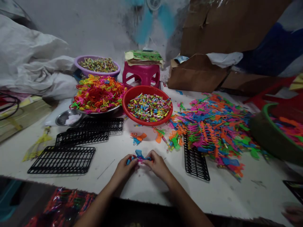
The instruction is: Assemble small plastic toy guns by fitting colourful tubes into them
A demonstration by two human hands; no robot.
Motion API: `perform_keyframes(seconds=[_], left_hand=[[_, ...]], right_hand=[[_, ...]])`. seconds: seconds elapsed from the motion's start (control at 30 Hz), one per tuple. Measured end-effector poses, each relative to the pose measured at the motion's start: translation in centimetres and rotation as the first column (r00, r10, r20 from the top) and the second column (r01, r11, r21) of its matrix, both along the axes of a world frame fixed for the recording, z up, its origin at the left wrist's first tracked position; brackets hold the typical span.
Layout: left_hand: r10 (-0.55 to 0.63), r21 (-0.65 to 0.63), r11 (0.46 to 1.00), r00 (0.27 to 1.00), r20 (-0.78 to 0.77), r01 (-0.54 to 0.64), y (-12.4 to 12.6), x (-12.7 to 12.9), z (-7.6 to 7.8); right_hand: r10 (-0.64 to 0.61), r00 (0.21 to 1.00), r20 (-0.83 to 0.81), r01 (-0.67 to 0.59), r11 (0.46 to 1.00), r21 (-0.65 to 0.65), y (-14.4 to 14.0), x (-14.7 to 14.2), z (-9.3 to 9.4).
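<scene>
Pale worktop (232, 195) against a grey wall (71, 25), seen from above our own arms. At left we note black plastic racks (63, 160) lying flat and overlapping, perhaps to save space; behind them a heap of bright plastic loops (99, 94) rises above its metal basin (111, 111). At centre, our left hand (126, 166) and right hand (157, 164) meet near the front edge, the fingers of both clamped on a small blue plastic piece (139, 154), apparently so that each steadies it against the other. Just beyond stands a red basin (145, 90) of multicoloured tubes (150, 107), probably placed for either hand to reach. At right, a pile of coloured plastic pieces (213, 126) partly covers another black rack (196, 164). Our fingers hide much of the blue piece, and we cannot tell whether the pink beneath it is joined on; the fan blades (165, 20) blur; a green tub (262, 135) and another person's hand (294, 214) are cut off at right.
</scene>
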State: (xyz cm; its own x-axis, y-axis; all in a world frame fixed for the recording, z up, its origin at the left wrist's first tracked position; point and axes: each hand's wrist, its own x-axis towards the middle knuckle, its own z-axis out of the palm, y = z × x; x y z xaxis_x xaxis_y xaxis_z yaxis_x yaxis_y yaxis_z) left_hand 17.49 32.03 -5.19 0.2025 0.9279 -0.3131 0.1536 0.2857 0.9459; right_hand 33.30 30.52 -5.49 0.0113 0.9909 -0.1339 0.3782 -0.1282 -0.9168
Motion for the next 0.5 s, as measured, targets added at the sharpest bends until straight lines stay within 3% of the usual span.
perform_keyframes(seconds=[0.1,0.2,0.27,0.4,0.5], left_hand=[[-0.012,-0.168,0.984,0.973,0.229,0.051,-0.4,1.2,1.5],[-0.008,-0.218,0.973,0.949,0.314,0.080,-0.9,2.4,3.3],[-0.001,-0.205,0.976,0.941,0.337,0.074,-1.1,3.0,4.2],[-0.052,-0.152,0.983,0.953,0.298,0.101,-1.3,3.2,5.1],[-0.031,-0.071,0.996,0.973,0.231,0.049,-1.2,2.8,5.1]], right_hand=[[-0.114,0.904,-0.412,0.100,0.993,-0.055,0.4,1.1,1.2],[-0.197,0.752,-0.629,0.197,0.978,-0.071,0.3,0.9,2.1],[-0.188,0.717,-0.671,0.198,0.978,-0.062,-0.1,0.3,2.4],[-0.194,0.802,-0.565,0.219,0.975,-0.025,-0.7,-0.5,3.0],[-0.265,0.812,-0.520,0.309,0.951,-0.003,-0.6,-0.3,3.6]])
